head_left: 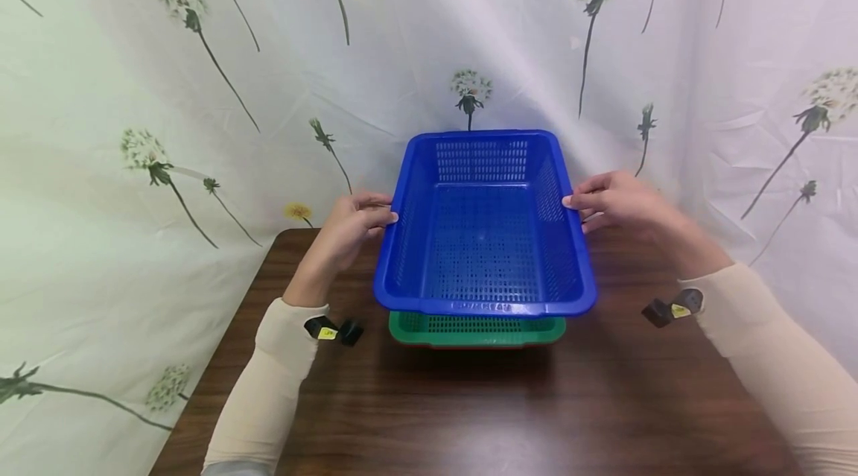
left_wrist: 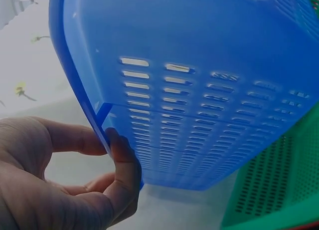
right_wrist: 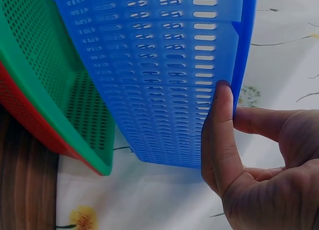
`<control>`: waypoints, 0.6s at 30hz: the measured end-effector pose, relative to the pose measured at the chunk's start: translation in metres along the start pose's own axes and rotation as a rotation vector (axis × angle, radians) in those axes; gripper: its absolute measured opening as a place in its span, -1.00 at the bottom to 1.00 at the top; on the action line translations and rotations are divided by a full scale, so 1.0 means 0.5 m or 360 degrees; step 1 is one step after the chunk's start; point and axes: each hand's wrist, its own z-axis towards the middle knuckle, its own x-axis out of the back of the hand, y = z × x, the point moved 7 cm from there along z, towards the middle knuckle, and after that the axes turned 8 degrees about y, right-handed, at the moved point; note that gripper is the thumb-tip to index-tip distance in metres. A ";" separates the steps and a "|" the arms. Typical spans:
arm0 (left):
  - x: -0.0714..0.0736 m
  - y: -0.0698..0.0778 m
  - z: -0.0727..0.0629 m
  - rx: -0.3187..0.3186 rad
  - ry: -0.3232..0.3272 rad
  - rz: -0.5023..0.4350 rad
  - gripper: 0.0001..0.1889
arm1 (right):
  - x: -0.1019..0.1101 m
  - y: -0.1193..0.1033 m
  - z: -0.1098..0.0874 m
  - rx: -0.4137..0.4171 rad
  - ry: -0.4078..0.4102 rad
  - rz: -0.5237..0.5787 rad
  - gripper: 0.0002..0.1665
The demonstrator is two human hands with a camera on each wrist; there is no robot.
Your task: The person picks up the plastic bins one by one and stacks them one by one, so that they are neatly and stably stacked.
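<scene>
A blue slotted plastic basket (head_left: 482,238) is held up by both hands, its inside facing the head camera. My left hand (head_left: 355,226) pinches its left rim, thumb on top and fingers beneath; the left wrist view shows the fingers (left_wrist: 124,175) against the outer wall. On the opposite side my right hand (head_left: 617,204) pinches the right rim the same way, fingers (right_wrist: 224,140) along the outside. Below and apart from it sits a green basket (head_left: 476,338), mostly hidden in the head view. A red basket (right_wrist: 45,120) is nested under the green one.
The baskets are over a dark wooden table (head_left: 469,416). Behind it hangs a white curtain (head_left: 302,89) printed with dandelions, close to the table's back edge. Each wrist wears a small black camera (head_left: 335,331) over a cream sleeve.
</scene>
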 end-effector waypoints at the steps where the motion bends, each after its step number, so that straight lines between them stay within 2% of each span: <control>1: 0.002 -0.006 -0.001 0.0008 -0.0002 0.0011 -0.49 | -0.003 0.003 0.002 -0.0002 -0.0003 -0.0004 -0.44; 7: 0.008 -0.037 -0.003 0.0045 -0.0012 0.0053 -0.47 | -0.028 0.016 0.013 0.0004 -0.0027 -0.0006 -0.52; 12: 0.010 -0.061 -0.005 0.0068 -0.0014 0.0074 -0.49 | -0.053 0.028 0.020 0.0030 -0.0085 0.0060 -0.61; 18: 0.006 -0.090 -0.008 0.0101 -0.0010 0.0130 -0.49 | -0.070 0.051 0.029 -0.0013 -0.0092 0.0066 -0.56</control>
